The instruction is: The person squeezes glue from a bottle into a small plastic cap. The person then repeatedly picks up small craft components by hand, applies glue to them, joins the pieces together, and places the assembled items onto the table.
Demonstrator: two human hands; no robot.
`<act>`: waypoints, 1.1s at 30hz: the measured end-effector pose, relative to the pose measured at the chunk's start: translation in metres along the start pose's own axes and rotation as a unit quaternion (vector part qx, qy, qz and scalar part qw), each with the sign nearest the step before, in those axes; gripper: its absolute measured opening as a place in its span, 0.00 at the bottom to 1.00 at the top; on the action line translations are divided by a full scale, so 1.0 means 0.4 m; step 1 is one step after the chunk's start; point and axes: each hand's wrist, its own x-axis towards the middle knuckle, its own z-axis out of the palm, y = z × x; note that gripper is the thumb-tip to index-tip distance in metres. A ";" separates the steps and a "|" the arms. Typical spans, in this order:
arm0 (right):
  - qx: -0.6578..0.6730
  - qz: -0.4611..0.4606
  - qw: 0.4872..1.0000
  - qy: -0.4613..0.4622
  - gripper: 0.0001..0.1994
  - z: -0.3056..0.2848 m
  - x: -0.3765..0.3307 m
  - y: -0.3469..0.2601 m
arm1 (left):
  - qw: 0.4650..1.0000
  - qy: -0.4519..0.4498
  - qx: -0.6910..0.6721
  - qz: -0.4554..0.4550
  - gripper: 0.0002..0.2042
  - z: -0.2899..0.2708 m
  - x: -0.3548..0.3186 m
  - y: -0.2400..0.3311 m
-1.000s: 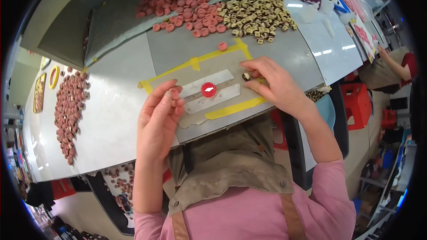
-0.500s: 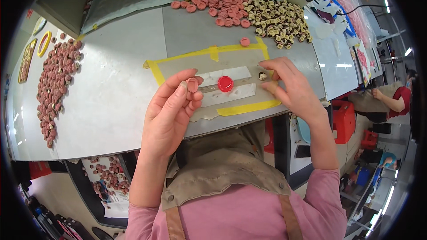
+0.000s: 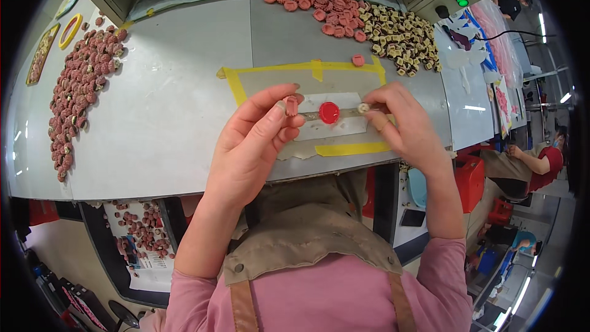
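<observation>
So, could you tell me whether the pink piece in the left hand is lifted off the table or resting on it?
Lifted. The pink piece is pinched between the thumb and fingertips of the left hand, raised above the grey table beside the red round part.

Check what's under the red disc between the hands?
The red disc sits on a grey strip crossing a white sheet inside the yellow tape frame. What lies directly beneath the disc is covered.

The right hand (image 3: 405,124) hides most of the small pale part (image 3: 363,108) its fingers pinch.
</observation>
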 end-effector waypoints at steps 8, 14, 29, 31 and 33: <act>-0.121 -0.088 0.989 0.016 0.10 0.063 0.049 -0.069 | 0.999 -0.001 0.028 0.017 0.16 -0.002 -0.005 -0.002; -0.089 -0.087 0.991 0.043 0.11 0.072 0.051 -0.067 | 0.999 0.004 0.047 0.010 0.17 -0.004 -0.006 -0.001; -0.056 -0.083 0.992 0.071 0.09 0.094 0.034 -0.051 | 0.984 0.020 0.162 0.075 0.14 0.033 -0.017 -0.026; -0.016 -0.074 0.993 0.089 0.09 0.099 0.030 -0.049 | 0.980 0.025 0.183 0.077 0.14 0.039 -0.015 -0.026; 0.249 0.103 0.959 0.083 0.09 0.099 0.009 -0.066 | 0.978 0.024 0.193 0.077 0.14 0.046 -0.017 -0.031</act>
